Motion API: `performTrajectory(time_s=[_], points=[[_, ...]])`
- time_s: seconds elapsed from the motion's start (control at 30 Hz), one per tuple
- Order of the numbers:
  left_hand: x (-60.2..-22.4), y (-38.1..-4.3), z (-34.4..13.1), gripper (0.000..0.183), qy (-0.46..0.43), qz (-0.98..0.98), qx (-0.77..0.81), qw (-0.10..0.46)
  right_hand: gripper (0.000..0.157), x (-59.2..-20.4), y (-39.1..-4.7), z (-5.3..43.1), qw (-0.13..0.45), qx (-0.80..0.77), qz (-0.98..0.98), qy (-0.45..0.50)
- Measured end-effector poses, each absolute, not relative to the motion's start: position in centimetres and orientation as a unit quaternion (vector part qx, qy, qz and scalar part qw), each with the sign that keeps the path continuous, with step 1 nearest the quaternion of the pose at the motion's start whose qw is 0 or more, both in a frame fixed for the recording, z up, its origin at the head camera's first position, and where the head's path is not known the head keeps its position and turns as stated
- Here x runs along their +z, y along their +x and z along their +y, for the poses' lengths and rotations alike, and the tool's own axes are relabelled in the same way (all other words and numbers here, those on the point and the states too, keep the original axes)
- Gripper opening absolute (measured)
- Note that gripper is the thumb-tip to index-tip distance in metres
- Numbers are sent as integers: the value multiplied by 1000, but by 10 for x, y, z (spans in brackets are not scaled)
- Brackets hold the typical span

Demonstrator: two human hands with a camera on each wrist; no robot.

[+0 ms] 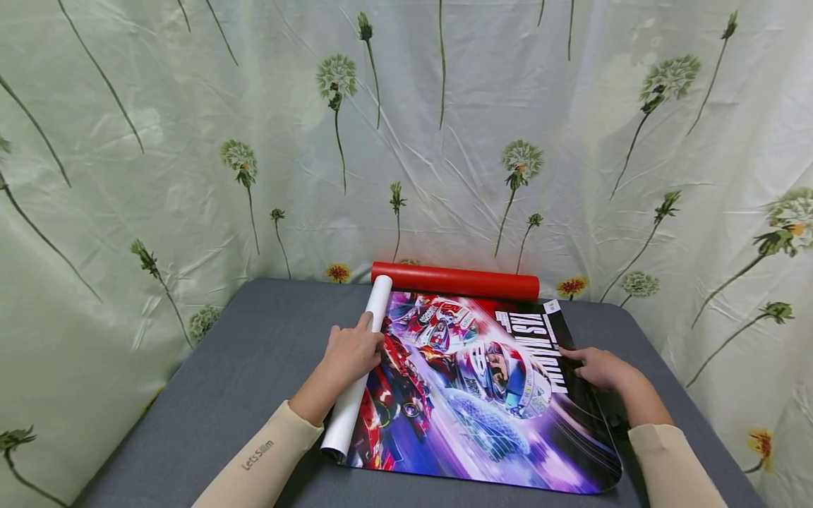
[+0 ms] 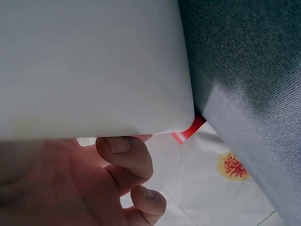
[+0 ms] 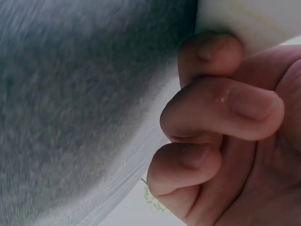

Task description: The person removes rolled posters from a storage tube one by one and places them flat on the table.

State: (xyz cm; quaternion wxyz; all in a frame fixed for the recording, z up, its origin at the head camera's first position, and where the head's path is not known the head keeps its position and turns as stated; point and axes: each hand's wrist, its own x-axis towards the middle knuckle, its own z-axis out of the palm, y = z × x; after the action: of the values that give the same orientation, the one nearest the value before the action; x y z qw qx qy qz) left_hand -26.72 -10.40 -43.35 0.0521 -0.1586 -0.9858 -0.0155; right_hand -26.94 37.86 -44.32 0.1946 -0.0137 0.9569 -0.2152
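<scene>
A glossy racing poster (image 1: pixel 470 437) with red cars and a helmeted driver lies partly unrolled on the table. Its left side is still curled into a white roll (image 1: pixel 346 416). My left hand (image 1: pixel 352 349) grips this roll from above, near its middle. In the left wrist view the white roll (image 2: pixel 94 66) fills the upper left, with bent fingers (image 2: pixel 136 162) beside it. At the opposite edge my right hand (image 1: pixel 597 367) pinches the black border, thumb on the printed face. The right wrist view shows curled fingers (image 3: pixel 216 106) by the poster's pale underside (image 3: pixel 258 23).
A red rolled tube (image 1: pixel 454 281) lies along the back of the grey table (image 1: pixel 241 374), just behind the poster's far edge. Beyond it hangs a pale curtain (image 1: pixel 419 141) printed with dandelions. A small white label (image 1: pixel 551 306) sits at the poster's far right corner.
</scene>
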Motion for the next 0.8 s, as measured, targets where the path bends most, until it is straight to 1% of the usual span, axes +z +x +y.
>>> performTrajectory(time_s=[0.27, 0.4, 0.5, 0.63, 0.8], points=[[-433, -267, -104, 9, -154, -986, -10, 63, 56, -444, -267, 387, 186, -206, 961, -18], [-433, -267, -104, 19, -148, -987, -9, 54, 57, -444, -267, 387, 185, -206, 961, -16], [-433, -267, -104, 17, -146, -988, -10, 50, 57, -443, -267, 387, 188, -205, 960, -12], [-433, -268, -106, 10, -145, -988, -9, 54, 57, -441, -266, 387, 190, -200, 961, -8], [-431, -269, -109, 13, -138, -989, -17, 46, 57, -440, -265, 389, 192, -197, 961, -3]])
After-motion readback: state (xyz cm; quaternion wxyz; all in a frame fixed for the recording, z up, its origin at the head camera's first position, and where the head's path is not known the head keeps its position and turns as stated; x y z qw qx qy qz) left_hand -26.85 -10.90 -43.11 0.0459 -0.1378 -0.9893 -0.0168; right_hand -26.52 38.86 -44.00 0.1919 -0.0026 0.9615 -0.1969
